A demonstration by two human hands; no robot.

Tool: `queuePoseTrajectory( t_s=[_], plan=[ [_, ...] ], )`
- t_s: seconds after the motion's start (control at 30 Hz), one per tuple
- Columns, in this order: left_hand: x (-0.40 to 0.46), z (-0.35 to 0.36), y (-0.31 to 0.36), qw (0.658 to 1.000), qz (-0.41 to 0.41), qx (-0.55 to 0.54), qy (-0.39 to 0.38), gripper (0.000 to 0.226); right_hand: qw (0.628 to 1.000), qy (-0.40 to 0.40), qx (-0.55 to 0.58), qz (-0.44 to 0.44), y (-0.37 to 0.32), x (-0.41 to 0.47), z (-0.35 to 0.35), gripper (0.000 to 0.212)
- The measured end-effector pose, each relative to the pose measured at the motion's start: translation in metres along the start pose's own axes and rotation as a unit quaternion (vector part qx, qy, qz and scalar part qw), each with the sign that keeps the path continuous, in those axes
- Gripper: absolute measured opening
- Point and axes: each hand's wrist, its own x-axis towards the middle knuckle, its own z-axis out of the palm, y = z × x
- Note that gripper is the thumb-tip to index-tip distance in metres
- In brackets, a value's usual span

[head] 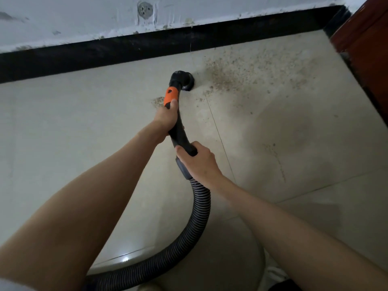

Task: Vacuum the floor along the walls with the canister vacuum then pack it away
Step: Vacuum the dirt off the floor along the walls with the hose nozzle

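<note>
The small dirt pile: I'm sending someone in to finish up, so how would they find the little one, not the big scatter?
Start at the black skirting board along the wall and come down to the vacuum nozzle on the pale tiles. The small dirt pile lies just left of the orange grip. Unlike the wide debris scatter right of the nozzle, it is one compact clump.

A room in a home, unfinished: pale floor tiles [84, 127], black skirting [126, 49] across the top, rough white wall [73, 17], reddish wooden furniture [365, 38] upper right
</note>
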Motion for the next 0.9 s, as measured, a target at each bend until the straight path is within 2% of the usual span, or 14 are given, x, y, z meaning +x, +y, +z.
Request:
queuePoseTrajectory(
  t_s=[0.17,0.27,0.47,0.67,0.8,0.9],
  plan=[
    [-0.009,-0.044,-0.013,0.995,-0.031,-0.066,0.075,0.039,0.995,-0.094,-0.032,-0.013,-0.027,0.001,0.015,0.033],
    [-0.014,-0.063,-0.026,0.989,-0.043,-0.087,0.111,0.052,0.989,-0.138,-0.058,-0.014,-0.04,0.0,0.02,0.032],
    [-0.033,-0.084,-0.066,0.98,-0.082,-0.145,0.106,0.041,0.973,-0.174,-0.144,-0.039,-0.039,-0.03,0.038,0.034],
    [-0.038,-0.066,-0.069,0.979,-0.067,-0.162,0.103,0.052,0.971,-0.166,-0.165,-0.054,-0.029,-0.037,0.025,0.035],
    [-0.046,-0.035,-0.059,0.986,-0.048,-0.142,0.073,0.059,0.98,-0.128,-0.141,-0.048,-0.008,-0.043,0.009,0.037],
    [-0.052,-0.011,-0.045,0.992,-0.038,-0.11,0.049,0.056,0.987,-0.1,-0.121,-0.039,0.003,-0.041,-0.005,0.037]
  ],
)
